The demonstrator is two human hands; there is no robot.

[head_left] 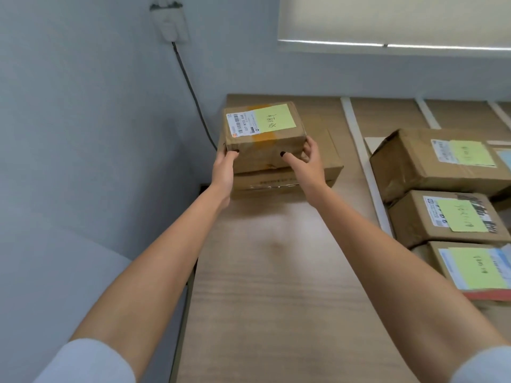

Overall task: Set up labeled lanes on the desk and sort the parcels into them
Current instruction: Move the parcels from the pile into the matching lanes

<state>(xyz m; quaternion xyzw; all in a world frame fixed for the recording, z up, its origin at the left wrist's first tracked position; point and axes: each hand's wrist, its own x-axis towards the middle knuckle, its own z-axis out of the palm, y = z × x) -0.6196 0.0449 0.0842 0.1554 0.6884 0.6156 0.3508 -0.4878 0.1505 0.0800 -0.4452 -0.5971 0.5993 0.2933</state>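
Arms reach forward from 6 o'clock, sleeves pushed up. The left hand [225, 164] curls its fingers around the left end of a parcel [264, 134] at 12 o'clock; the right hand [305, 158] clamps the right end, thumb on the near face. It sits atop a flatter box [309, 172] on the desk [276, 272]. White tape strips [359, 150] mark lanes; three more boxes [442, 217] lie at 3 o'clock, cut off by the edge. Their note handwriting is hard to read. A cable [190, 89] runs down the wall.

Five parcels [265, 134] lie on the desk [276, 272]. Four yellow notes [273, 117]. Three white tape strips [362, 161]. Two hands [225, 168]. One cable [193, 98].
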